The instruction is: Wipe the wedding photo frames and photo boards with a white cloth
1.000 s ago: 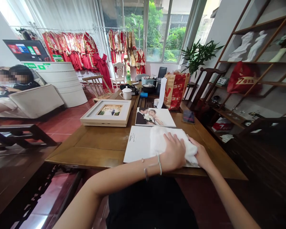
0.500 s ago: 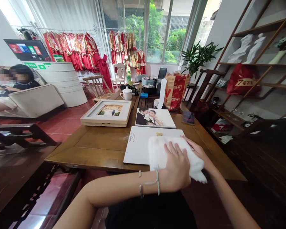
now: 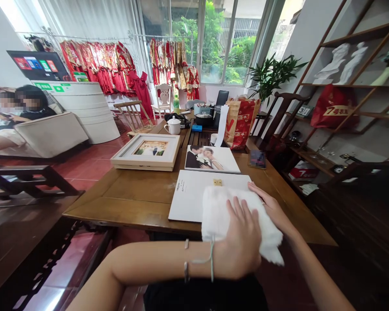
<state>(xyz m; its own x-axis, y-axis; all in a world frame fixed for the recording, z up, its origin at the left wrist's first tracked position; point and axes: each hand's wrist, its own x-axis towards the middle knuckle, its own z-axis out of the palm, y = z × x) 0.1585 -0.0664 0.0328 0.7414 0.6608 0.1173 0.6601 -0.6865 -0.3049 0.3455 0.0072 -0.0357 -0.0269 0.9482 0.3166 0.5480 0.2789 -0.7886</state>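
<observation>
A white album cover (image 3: 189, 198) lies flat at the near edge of the wooden table (image 3: 136, 194). A fluffy white cloth (image 3: 220, 211) rests on its right half and hangs over the table edge toward me. My left hand (image 3: 241, 242) lies on top of the cloth, fingers stretched flat and pressing it down. My right hand (image 3: 272, 211) lies along the cloth's right side, fingers extended on the album, partly hidden by the cloth.
Farther along the table lie a wedding photo print (image 3: 211, 159) and a framed photo (image 3: 146, 151). Behind them stand a white teapot (image 3: 173, 126) and a red paper bag (image 3: 239, 123). Shelves (image 3: 343, 86) rise at right. A person (image 3: 22, 108) sits on the sofa at left.
Both hands have drawn the white cloth down the album toward me; it now overhangs the table's near edge, and more of the album's top shows.
</observation>
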